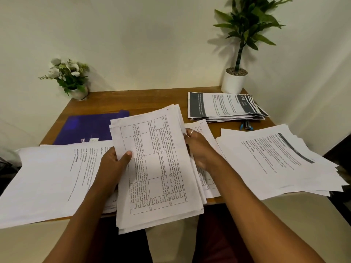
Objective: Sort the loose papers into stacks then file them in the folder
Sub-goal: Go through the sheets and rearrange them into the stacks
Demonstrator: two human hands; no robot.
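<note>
I hold a thick stack of table-printed papers [157,168] lifted over the middle of the wooden table [144,100]. My left hand [115,160] grips its left edge, thumb on top. My right hand [197,147], a ring on one finger, holds the right edge with fingers tucked under the sheets. A blue folder [87,129] lies flat behind the left side. A pile of text pages [51,179] lies at the left, another fanned pile [281,160] at the right, and a dark-banded stack [224,106] at the back right. More table sheets [209,179] lie under my right hand.
A small vase of white flowers [70,78] stands at the back left corner. A potted green plant in a white pot [234,80] stands at the back right. Pens [246,126] lie beside the dark-banded stack. Walls close in behind and on both sides.
</note>
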